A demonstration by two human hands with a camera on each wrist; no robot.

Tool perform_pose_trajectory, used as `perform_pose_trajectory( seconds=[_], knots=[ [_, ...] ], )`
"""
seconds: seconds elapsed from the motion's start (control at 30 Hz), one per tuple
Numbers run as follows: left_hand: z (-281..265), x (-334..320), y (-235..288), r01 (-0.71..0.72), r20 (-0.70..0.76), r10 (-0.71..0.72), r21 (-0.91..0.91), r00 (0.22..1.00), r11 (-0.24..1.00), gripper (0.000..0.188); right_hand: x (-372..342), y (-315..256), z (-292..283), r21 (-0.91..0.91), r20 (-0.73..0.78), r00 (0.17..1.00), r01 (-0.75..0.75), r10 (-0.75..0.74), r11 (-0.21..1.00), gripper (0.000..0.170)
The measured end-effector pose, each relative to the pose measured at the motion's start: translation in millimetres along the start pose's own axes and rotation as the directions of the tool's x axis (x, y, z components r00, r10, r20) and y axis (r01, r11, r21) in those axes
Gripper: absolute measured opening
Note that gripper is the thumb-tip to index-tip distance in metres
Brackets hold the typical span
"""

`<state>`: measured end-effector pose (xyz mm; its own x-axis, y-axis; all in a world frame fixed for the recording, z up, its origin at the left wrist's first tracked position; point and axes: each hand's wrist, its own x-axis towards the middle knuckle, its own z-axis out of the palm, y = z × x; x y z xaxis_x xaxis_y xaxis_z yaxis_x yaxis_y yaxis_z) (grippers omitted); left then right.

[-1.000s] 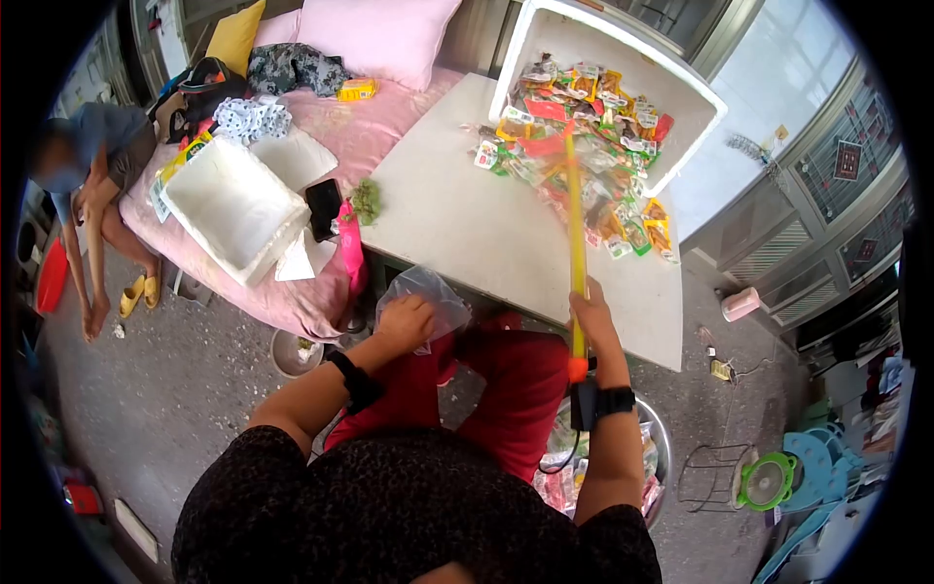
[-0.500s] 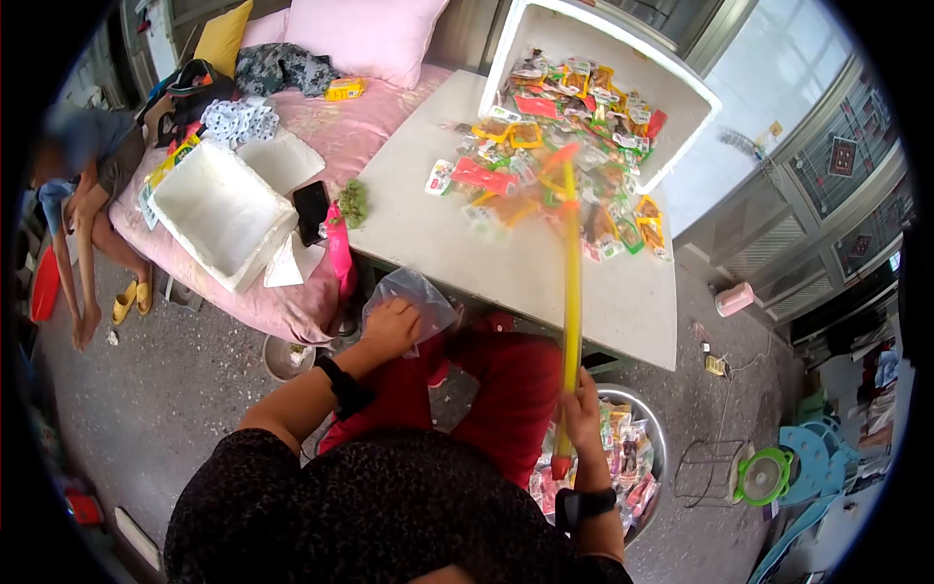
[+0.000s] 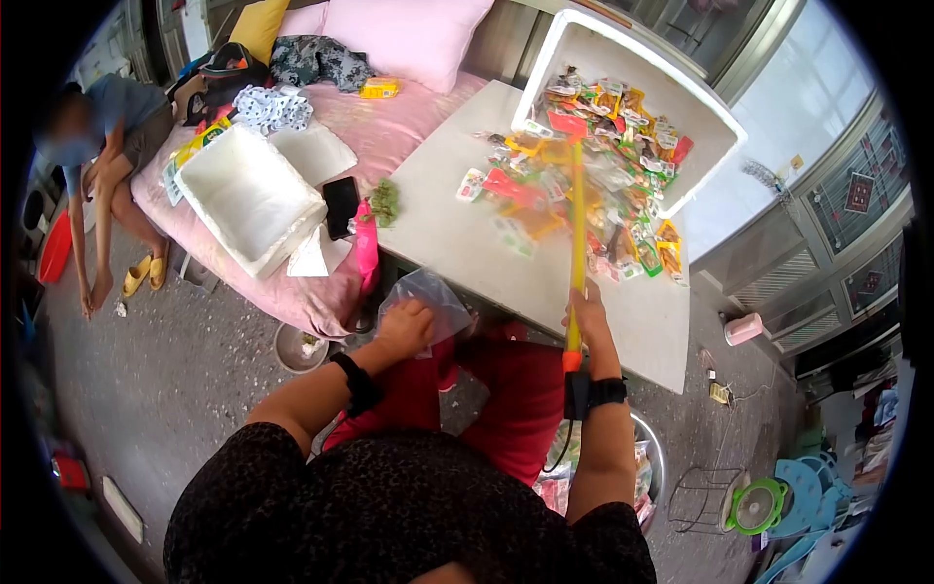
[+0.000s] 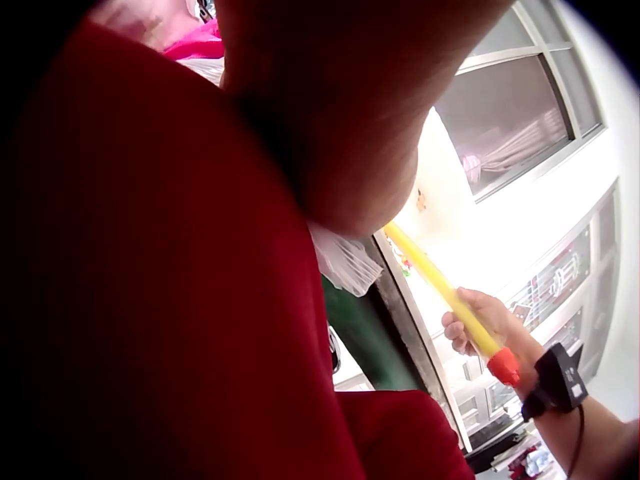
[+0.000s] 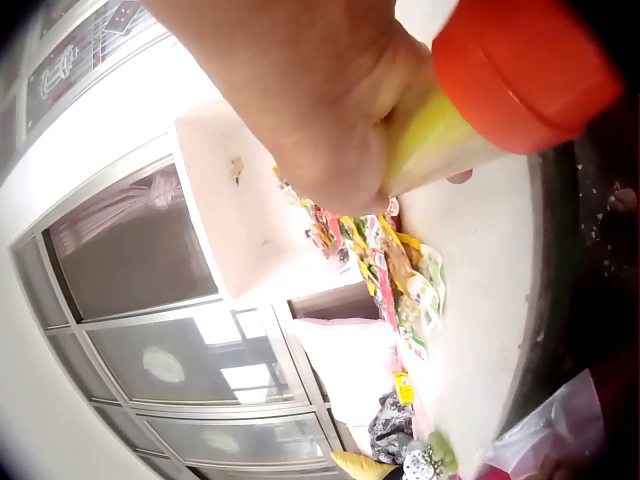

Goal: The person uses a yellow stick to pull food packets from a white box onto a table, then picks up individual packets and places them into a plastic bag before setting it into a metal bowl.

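Observation:
My right hand (image 3: 592,319) grips a long yellow plastic stick (image 3: 578,234) near its orange-red end cap (image 5: 520,75). The stick's far end reaches into a heap of small food packets (image 3: 632,165), where it blurs with motion. That heap spills from a tipped white foam box (image 3: 700,122) onto a pale tabletop (image 3: 457,185). Over my left thigh, my left hand (image 3: 406,326) holds a clear plastic bag (image 3: 433,292) under curled fingers. In the left wrist view, part of the bag (image 4: 345,262) hangs below the hand.
By my right leg stands a metal basin (image 3: 654,457) of packets. To the left, a bed (image 3: 282,302) holds another foam box (image 3: 243,195), a phone (image 3: 341,206) and clothes. A bowl (image 3: 297,348) lies on the floor. Someone (image 3: 122,146) sits at the far left.
My right hand drew the stick back toward me, then pushed it forward again over the packets. Some packets have shifted toward the table's near left. My left hand stays on the bag.

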<state>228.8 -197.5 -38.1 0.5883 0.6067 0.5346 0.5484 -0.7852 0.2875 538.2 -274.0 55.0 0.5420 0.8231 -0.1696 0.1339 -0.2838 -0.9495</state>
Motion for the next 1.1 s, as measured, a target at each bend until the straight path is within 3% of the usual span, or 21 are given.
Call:
perform_pose_trajectory(
  seconds=[0.13, 0.2, 0.33, 0.4, 0.5, 0.53, 0.6, 0.7, 0.97, 1.1],
  knots=[
    [1, 2, -1, -0.003, -0.002, 0.003, -0.005, 1.0, 1.0, 0.008, -50, 3, -6, -0.032, 0.101, 0.993, -0.053, 0.056, 0.998, 0.046],
    [0, 2, 0, 0.004, -0.008, -0.003, 0.026, 1.0, 1.0, 0.008, -76, 15, -16, -0.142, 0.097, 0.995, -0.02, 0.034, 0.99, 0.047],
    [-2, 5, 0, -0.015, -0.059, 0.015, 0.007, 0.998, 1.0, 0.008, -125, 31, -27, -0.16, 0.106, 0.991, 0.098, -0.082, 0.982, 0.047],
    [-4, 3, 0, 0.001, -0.012, -0.001, 0.0, 1.0, 1.0, 0.009, -146, 39, -30, -0.1, 0.092, 0.994, 0.062, -0.053, 0.993, 0.048],
    [-4, 4, 1, 0.019, 0.026, -0.019, 0.011, 0.999, 1.0, 0.01, -161, 54, -33, 0.144, 0.098, 0.994, -0.07, 0.057, 0.987, 0.049],
    [-3, 5, -1, -0.007, -0.009, 0.007, 0.006, 1.0, 1.0, 0.009, -159, 54, -30, 0.098, 0.058, 0.998, 0.018, -0.024, 0.995, 0.049],
    [-2, 5, -1, -0.058, -0.082, 0.058, -0.001, 0.995, 0.998, 0.009, -146, 47, -22, -0.004, -0.009, 0.982, 0.191, -0.191, 0.982, 0.049],
    [3, 2, -3, -0.01, 0.008, 0.01, 0.001, 1.0, 1.0, 0.01, -108, 11, -12, 0.076, 0.059, 0.998, 0.025, -0.029, 0.997, 0.045],
    [3, 2, -3, -0.027, -0.068, 0.028, 0.02, 0.997, 0.999, 0.01, 24, -55, 27, 0.185, 0.067, 0.992, 0.093, -0.107, 0.978, 0.039],
    [5, 4, -2, -0.003, -0.01, 0.003, 0.026, 1.0, 1.0, 0.01, 83, -71, 47, 0.037, 0.084, 0.975, 0.204, -0.206, 0.978, 0.036]
  ],
)
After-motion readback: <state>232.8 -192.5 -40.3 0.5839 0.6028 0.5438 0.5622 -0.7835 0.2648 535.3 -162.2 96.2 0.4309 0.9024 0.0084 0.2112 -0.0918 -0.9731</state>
